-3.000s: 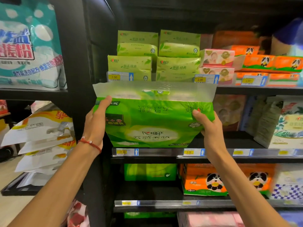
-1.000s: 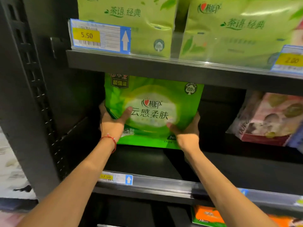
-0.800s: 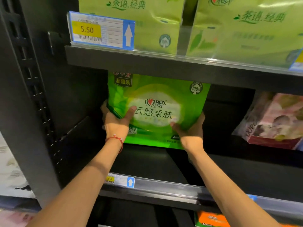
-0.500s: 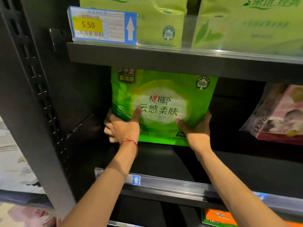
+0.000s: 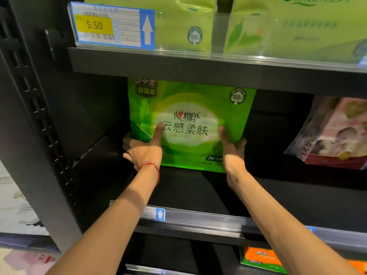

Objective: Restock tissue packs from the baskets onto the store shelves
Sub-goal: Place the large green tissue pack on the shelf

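Left hand (image 5: 143, 153) and right hand (image 5: 232, 151) gripped the green tissue pack (image 5: 190, 108) by its lower corners at centre frame — probably best pushed squarely back, upright, label forward, before release.

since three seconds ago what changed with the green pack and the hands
The green tissue pack, held upside down at the shelf edge before, is now upright and pushed deep onto the middle shelf. The left hand and right hand still grip its lower corners, thumbs on its front. The pink pack beside it and the pale green packs above stayed put.
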